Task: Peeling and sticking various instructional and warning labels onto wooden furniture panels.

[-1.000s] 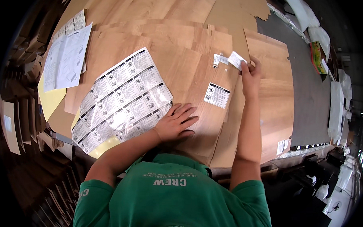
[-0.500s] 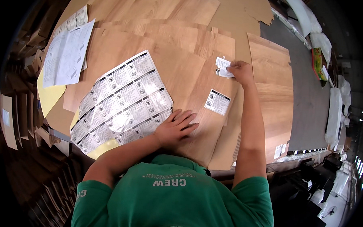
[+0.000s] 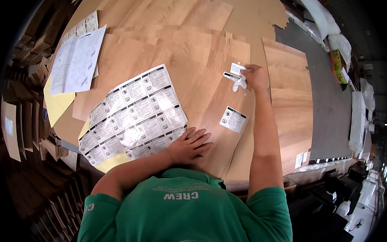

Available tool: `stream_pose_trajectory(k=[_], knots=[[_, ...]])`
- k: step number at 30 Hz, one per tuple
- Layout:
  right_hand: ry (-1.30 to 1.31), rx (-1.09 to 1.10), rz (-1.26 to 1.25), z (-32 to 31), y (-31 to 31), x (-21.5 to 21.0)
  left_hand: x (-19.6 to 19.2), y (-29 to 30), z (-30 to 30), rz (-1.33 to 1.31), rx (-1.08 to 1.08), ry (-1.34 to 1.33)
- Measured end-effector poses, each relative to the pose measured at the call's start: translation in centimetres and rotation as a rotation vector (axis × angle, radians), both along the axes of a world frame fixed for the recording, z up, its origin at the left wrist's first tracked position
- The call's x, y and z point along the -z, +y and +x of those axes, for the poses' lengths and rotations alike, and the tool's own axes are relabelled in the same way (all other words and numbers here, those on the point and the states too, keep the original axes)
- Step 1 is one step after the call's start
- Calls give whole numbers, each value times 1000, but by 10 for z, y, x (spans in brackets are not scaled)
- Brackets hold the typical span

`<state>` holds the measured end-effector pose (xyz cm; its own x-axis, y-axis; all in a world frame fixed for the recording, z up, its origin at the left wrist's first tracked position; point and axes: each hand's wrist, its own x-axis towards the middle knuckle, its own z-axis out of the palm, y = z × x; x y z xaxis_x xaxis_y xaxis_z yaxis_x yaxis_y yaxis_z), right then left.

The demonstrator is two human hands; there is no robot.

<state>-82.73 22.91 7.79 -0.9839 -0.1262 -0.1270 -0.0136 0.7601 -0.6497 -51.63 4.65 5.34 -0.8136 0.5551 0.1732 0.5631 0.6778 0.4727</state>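
Observation:
My right hand (image 3: 256, 79) pinches a small white label (image 3: 239, 80) at the right part of a wood-grain board (image 3: 192, 74). The label is bent and crumpled, with a black header strip showing. Just above it a small white printed sticker (image 3: 237, 68) lies on the board, partly behind my fingertips. My left hand (image 3: 189, 146) rests flat on the board near its front edge, fingers spread, holding nothing. Beside it lies a large sheet of printed warning labels (image 3: 135, 110). Between my hands a single warning label (image 3: 233, 119) lies flat on the board.
A folded instruction leaflet (image 3: 77, 61) lies at the far left over yellow backing paper (image 3: 58, 102). Another wood-grain panel (image 3: 288, 96) is to the right, on a grey surface (image 3: 327, 112). Brown cardboard (image 3: 262, 12) lies behind. Stacked panels (image 3: 25, 122) stand at the left.
The label at my right fingertips has gone from fairly flat to bent, with its black strip showing. My right hand has barely moved; the left stays flat on the board.

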Motion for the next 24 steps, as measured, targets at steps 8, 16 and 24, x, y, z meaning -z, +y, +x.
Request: stream_pose_trajectory(k=[8, 16, 24], knots=[[-120, 14, -233, -16, 8, 21, -3, -2, 0, -5, -27, 24], [-52, -16, -193, -9, 8, 16, -5, -2, 1, 2, -33, 7], [43, -99, -111, -6, 13, 12, -5, 0, 1, 10, -14, 0]])
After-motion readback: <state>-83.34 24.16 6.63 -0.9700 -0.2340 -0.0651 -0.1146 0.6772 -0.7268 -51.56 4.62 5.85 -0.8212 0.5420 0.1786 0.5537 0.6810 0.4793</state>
